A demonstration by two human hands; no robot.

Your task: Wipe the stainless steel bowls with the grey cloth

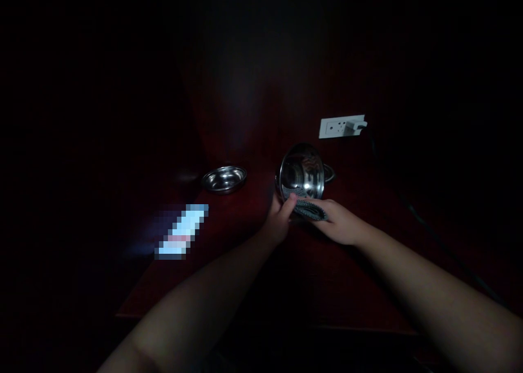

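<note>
In a dark room I hold a shiny steel bowl (301, 172) tilted on its side, its open mouth facing me, above a dark red table (261, 275). My left hand (278, 219) grips the bowl's lower left rim, thumb up against it. My right hand (339, 222) is closed on a grey cloth (310, 209) pressed along the bowl's lower edge.
A second steel bowl (224, 178) sits upright on the table to the left. A lit, blurred screen (182, 232) lies nearer the left edge. A white wall socket (341, 126) with a plug is behind; a dark cable (425, 220) runs down the right. Another metal rim (329, 172) peeks from behind the held bowl.
</note>
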